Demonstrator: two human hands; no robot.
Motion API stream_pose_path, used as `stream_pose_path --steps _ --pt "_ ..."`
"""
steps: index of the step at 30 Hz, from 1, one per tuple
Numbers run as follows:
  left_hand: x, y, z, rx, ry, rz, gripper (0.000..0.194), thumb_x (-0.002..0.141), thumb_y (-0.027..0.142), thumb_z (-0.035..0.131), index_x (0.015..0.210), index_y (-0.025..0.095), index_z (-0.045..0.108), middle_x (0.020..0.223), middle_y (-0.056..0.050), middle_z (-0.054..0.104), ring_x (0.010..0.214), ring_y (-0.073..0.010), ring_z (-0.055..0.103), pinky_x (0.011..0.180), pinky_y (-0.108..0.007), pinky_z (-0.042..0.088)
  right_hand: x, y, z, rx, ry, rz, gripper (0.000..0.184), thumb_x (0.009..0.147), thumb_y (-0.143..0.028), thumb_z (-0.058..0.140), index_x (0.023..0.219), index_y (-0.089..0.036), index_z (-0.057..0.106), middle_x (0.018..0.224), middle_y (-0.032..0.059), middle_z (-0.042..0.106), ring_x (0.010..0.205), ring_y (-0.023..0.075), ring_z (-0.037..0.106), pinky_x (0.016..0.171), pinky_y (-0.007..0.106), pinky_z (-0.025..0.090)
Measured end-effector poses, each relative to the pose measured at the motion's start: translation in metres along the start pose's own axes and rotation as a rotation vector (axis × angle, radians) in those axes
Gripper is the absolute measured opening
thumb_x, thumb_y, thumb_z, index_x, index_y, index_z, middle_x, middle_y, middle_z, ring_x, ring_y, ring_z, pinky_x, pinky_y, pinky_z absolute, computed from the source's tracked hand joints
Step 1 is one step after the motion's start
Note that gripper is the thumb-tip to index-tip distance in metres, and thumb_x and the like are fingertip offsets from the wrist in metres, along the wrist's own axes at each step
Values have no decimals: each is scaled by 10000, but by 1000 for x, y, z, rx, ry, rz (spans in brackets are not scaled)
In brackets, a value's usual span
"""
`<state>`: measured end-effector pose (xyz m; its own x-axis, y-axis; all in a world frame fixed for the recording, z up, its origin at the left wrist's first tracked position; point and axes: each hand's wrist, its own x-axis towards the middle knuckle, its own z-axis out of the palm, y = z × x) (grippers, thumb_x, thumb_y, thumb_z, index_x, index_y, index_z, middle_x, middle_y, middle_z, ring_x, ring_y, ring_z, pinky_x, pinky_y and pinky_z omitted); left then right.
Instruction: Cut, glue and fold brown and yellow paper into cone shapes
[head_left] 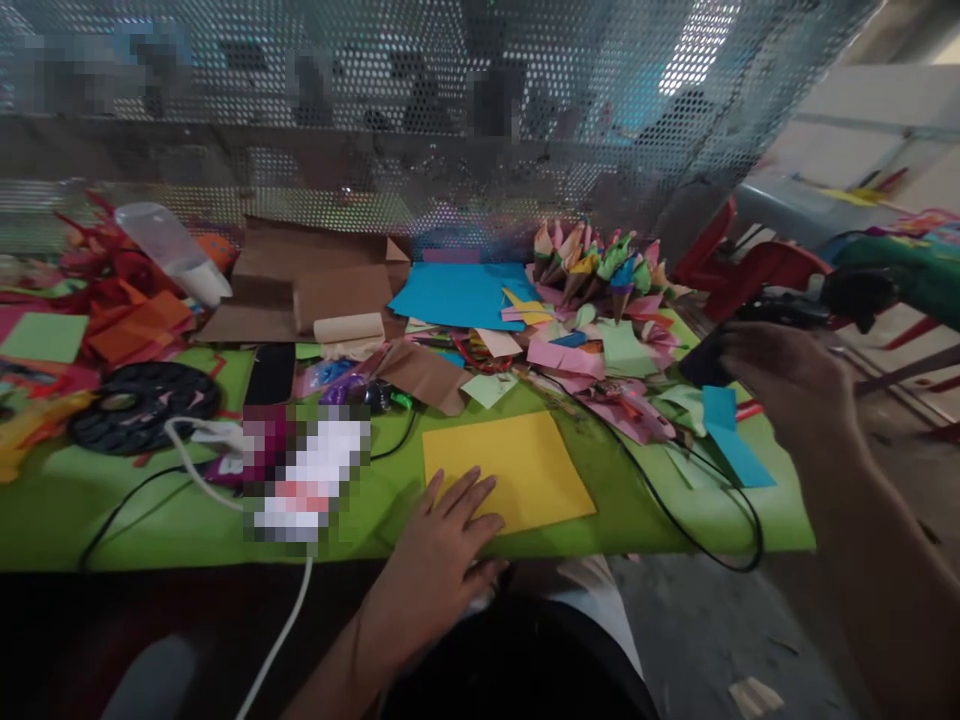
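Observation:
A yellow sheet of paper (517,470) lies near the front edge of the green-covered table. My left hand (450,525) rests on its lower left corner, fingers spread and flat. My right hand (787,375) is raised over the table's right end, beside a dark object (701,360) whose kind I cannot make out. Dim light and blur hide whether those fingers grip anything. Below that hand lies a strip of blue paper (724,430), with pale green scraps next to it.
Paper cones (600,265) crowd the back right beside a blue sheet (461,290). Brown cardboard (270,270), a clear bottle (169,250) and a black round tray (142,405) occupy the left. A black cable (675,520) loops over the front edge. Red chairs (780,265) stand at right.

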<state>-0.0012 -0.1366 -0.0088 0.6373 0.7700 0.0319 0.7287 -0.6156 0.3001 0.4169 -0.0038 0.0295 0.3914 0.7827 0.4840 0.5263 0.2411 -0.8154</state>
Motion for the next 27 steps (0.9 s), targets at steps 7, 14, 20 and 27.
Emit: stream_pose_path --steps 7,14,20,27 --pt "22 -2 10 9 53 -9 513 1001 527 462 1461 302 488 1581 -72 454 1465 -280 395 1204 -565 276 -7 -60 105 -443 -685 -352 256 871 -293 564 1011 -249 774 1087 67 773 1016 285 706 914 419 545" --pt "21 -15 24 31 108 -34 525 1012 561 392 1461 307 492 1570 -76 466 1456 -277 407 1177 -568 321 3 -57 171 -944 -837 -411 408 848 -339 613 1231 -248 722 1282 92 717 1167 309 653 906 371 506" --pt "20 -19 34 64 140 -24 548 1001 588 391 1479 331 465 1593 -56 435 1474 -273 376 1177 -573 324 17 -53 180 -1058 -804 -307 369 879 -345 546 1152 -223 762 1160 141 761 1057 347 700 804 386 514" --pt "19 -20 35 38 148 -2 560 997 580 418 1491 318 452 1598 -62 425 1479 -283 365 1165 -581 345 25 -62 185 -1037 -733 -270 274 854 -245 579 1015 -194 796 1035 160 782 1012 366 709 836 436 529"
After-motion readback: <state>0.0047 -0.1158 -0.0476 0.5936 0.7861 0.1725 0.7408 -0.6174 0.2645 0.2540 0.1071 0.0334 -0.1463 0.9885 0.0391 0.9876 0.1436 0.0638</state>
